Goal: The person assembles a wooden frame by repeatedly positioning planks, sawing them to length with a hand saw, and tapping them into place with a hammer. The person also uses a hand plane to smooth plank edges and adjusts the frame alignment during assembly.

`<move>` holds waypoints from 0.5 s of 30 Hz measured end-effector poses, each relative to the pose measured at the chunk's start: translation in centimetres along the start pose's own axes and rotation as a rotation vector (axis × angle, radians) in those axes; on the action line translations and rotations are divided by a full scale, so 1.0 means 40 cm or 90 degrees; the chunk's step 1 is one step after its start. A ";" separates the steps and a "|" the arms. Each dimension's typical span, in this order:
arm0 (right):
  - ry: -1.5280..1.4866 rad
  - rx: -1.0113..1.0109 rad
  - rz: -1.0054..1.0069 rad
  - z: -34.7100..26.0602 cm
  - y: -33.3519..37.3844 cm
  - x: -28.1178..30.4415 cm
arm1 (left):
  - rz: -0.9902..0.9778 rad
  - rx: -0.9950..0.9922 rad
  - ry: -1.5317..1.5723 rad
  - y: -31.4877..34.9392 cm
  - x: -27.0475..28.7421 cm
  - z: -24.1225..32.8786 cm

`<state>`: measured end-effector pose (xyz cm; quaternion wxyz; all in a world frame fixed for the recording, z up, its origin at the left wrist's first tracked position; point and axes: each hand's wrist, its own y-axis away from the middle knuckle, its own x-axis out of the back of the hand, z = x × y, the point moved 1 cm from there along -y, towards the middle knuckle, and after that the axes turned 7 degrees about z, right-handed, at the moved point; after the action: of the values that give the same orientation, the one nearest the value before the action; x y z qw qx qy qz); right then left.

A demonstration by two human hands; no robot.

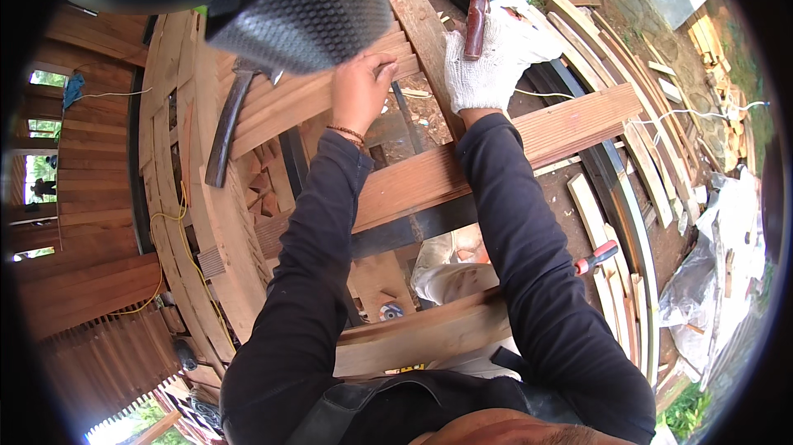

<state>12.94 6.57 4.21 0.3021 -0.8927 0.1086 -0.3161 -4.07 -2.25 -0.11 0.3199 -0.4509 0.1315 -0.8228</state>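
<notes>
My right hand (486,69), in a white knit glove, is closed around a tool with a reddish-brown handle (477,19); its far end runs out of view at the top. Bare, with a beaded bracelet at the wrist, my left hand (360,99) is above the wooden slats (281,110). Its thumb and index finger lie close together, and a dark blurred mesh piece (306,15) hides part of the fingers. Left of that hand a dark-handled hammer (228,127) rests on the boards. A long plank (413,189) crosses beneath both forearms. Another board (420,28) slants between the hands.
Dark metal beams (607,176) frame the work spot, with gaps between boards. A red-handled tool (596,257) lies by my right forearm. Loose planks (652,168) and plastic sheeting (719,271) are on the right. A yellow cord (183,234) runs along the left boards. A white bucket-like container (450,276) stands below.
</notes>
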 end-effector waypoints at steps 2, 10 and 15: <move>0.021 0.015 0.005 0.012 -0.001 -0.009 | -0.043 0.105 0.006 -0.013 -0.005 0.017; -0.045 -0.008 -0.021 0.015 0.007 -0.026 | 0.090 0.060 -0.143 -0.005 -0.022 -0.003; -0.083 0.010 -0.019 0.011 0.005 -0.022 | 0.106 -0.161 -0.075 0.013 -0.012 0.045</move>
<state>12.53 6.94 3.38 0.3111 -0.9105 0.0728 -0.2626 -2.21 -2.21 0.32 0.3352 -0.5226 0.2517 -0.7424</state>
